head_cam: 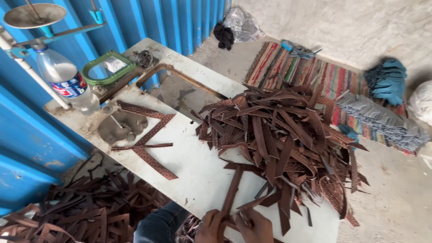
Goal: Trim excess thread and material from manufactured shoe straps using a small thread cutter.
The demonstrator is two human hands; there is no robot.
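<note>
At the bottom edge of the head view, both hands meet at the near edge of the white worktable (198,171). Left hand (209,226): fingers closed around the lower end of a brown leather strip (232,191). Right hand (255,226): touching the left, fingers curled on the same bundle of strip ends; the exact grip is partly cut off by the frame edge. The held strip runs up and away from the hands, tilted slightly right, with its far end touching the lower fringe of the strip pile (283,144).

Strip appearance: long, narrow, flat, dark reddish-brown, straight-edged. Some strips in the pile carry a perforated or dotted pattern; others are plain.

The pile covers the right half of the table, strips crossing at all angles and overhanging the right edge. Three patterned strips (148,139) lie apart on the left part of the table, crossing each other beside a grey metal plate (120,127).

Containers:
- Clear plastic bottle (67,78), upright at the far left corner of the table, against the blue corrugated wall (27,135). Contents cannot be determined.
- Green-rimmed tray (108,67), behind the bottle, holding a small white item.

Below the table on the left, a second heap of brown offcuts (81,207) lies on the floor. A striped rug (310,72) lies beyond the table, with stacked grey pieces (382,121) on it.
</note>
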